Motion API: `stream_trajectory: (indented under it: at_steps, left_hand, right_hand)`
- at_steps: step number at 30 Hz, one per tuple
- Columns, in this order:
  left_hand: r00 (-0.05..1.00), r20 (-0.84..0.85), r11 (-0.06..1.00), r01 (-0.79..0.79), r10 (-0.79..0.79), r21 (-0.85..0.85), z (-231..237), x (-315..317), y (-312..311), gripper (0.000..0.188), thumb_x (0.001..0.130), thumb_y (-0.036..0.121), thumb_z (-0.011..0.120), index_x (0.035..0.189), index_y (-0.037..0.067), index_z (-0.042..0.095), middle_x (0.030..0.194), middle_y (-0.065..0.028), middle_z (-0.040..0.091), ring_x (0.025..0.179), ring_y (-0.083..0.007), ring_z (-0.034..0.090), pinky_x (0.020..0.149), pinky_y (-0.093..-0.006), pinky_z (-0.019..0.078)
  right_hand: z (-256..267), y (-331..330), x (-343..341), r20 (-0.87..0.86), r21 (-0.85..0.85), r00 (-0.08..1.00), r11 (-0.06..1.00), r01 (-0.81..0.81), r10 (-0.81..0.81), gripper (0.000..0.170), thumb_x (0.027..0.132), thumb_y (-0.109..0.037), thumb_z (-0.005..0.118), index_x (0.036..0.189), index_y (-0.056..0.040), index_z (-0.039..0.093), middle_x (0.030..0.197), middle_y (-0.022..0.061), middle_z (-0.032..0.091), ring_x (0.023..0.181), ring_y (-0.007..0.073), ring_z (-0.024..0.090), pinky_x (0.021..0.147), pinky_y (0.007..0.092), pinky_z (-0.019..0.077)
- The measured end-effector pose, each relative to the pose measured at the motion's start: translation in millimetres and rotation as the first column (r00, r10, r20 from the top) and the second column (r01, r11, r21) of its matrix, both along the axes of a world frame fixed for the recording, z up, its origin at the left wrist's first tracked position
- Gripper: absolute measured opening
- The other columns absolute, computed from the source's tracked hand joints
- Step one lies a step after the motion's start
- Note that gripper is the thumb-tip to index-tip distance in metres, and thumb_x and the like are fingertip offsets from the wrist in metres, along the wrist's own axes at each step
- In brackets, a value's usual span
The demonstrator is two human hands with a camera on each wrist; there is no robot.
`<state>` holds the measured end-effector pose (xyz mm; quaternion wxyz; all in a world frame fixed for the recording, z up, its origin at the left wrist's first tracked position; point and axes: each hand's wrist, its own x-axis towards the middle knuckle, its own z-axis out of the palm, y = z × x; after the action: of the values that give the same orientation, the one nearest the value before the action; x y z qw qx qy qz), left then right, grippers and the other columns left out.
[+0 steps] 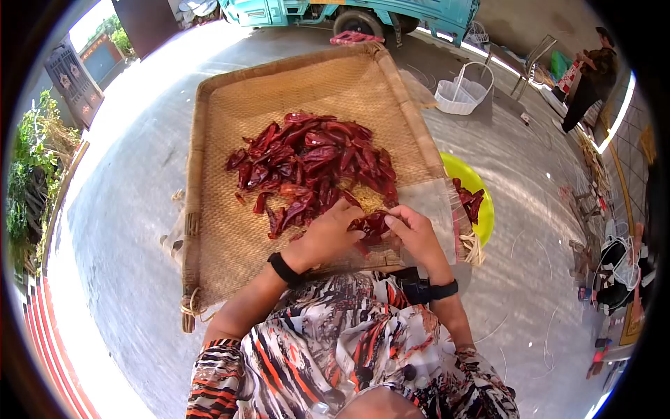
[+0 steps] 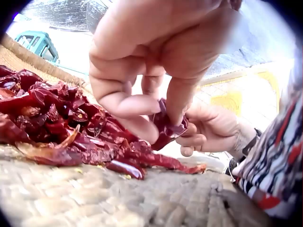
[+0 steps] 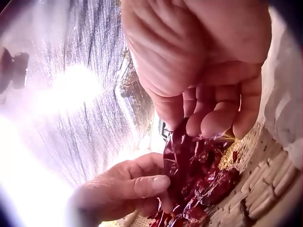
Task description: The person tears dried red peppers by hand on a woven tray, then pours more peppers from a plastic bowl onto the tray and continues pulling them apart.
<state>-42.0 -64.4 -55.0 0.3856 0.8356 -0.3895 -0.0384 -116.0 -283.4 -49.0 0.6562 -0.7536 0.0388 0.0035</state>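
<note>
A dried red chili pepper (image 1: 375, 225) is held between both hands over the near right part of a woven tray (image 1: 223, 98). My left hand (image 1: 333, 229) pinches one end of it between thumb and fingers. From the other side, my right hand (image 1: 419, 236) grips the pepper by its upper end, thumb against the fingertips, as the right wrist view shows. A heap of dried red chilies (image 2: 42, 109) lies on the tray just beyond the hands. Yellow seeds (image 3: 229, 153) are scattered on the weave.
Right of the tray, a yellow-green basin (image 1: 481, 180) holds more chilies. Farther off stand a white basket (image 1: 457, 101) and a turquoise vehicle (image 1: 419, 12). A person (image 1: 593, 77) stands at the far right. The tray's raised rim (image 1: 401, 94) borders the heap.
</note>
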Motion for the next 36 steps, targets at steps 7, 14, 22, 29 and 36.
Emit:
stream_trajectory:
  at_steps: [7,14,22,29,36]
  left_hand:
    - [0.909,0.147,0.889,-0.413,0.39,0.198,14,37,67,0.033,0.081,0.014,0.073,0.111,0.008,0.06,0.107,-0.0171,0.059,0.096,-0.0378,0.061,0.079,-0.0457,0.0517]
    - [0.875,0.316,0.857,-0.45,0.368,0.25,1,39,81,0.017,0.086,0.011,0.063,0.104,0.009,0.063,0.094,-0.0172,0.067,0.087,-0.0384,0.065,0.072,-0.0491,0.0519]
    - [0.945,0.282,0.949,-0.231,0.167,0.212,29,-9,35,0.012,0.089,0.013,0.061,0.101,0.009,0.063,0.091,-0.0146,0.066,0.082,-0.0368,0.065,0.067,-0.0465,0.0529]
    - [0.957,0.288,0.999,-0.04,0.028,0.035,34,-22,15,0.023,0.087,0.012,0.066,0.109,0.011,0.063,0.097,-0.0104,0.062,0.087,-0.0344,0.065,0.069,-0.0435,0.0545]
    - [0.776,0.494,0.883,-0.468,0.392,0.035,15,49,85,0.032,0.078,0.02,0.073,0.107,0.009,0.064,0.096,-0.0134,0.061,0.088,-0.0303,0.057,0.075,-0.0431,0.0483]
  right_hand:
    - [8,-73,-2,0.182,0.257,0.788,0.802,0.54,-0.589,0.031,0.099,-0.023,0.062,0.118,0.0003,0.059,0.085,0.0015,0.061,0.064,0.0064,0.054,0.061,0.0211,0.046]
    - [-12,-78,3,0.209,0.151,0.792,0.819,0.554,-0.574,0.03,0.096,-0.017,0.061,0.123,-0.0038,0.057,0.095,0.0022,0.063,0.075,0.0077,0.058,0.068,0.0234,0.0495]
    - [12,14,-3,0.055,-0.22,0.988,0.967,-0.128,0.143,0.032,0.095,-0.02,0.064,0.122,-0.0031,0.06,0.097,0.0059,0.067,0.082,0.0121,0.062,0.074,0.027,0.05]
    - [16,17,-6,0.049,-0.165,0.983,0.972,-0.167,0.177,0.028,0.097,-0.018,0.062,0.119,-0.0012,0.061,0.101,0.0069,0.069,0.093,0.0149,0.065,0.083,0.0292,0.0512]
    - [6,-60,4,0.207,0.074,0.9,0.924,0.376,-0.383,0.037,0.101,-0.027,0.058,0.127,-0.0007,0.056,0.097,0.0047,0.065,0.071,0.0073,0.057,0.064,0.022,0.0484]
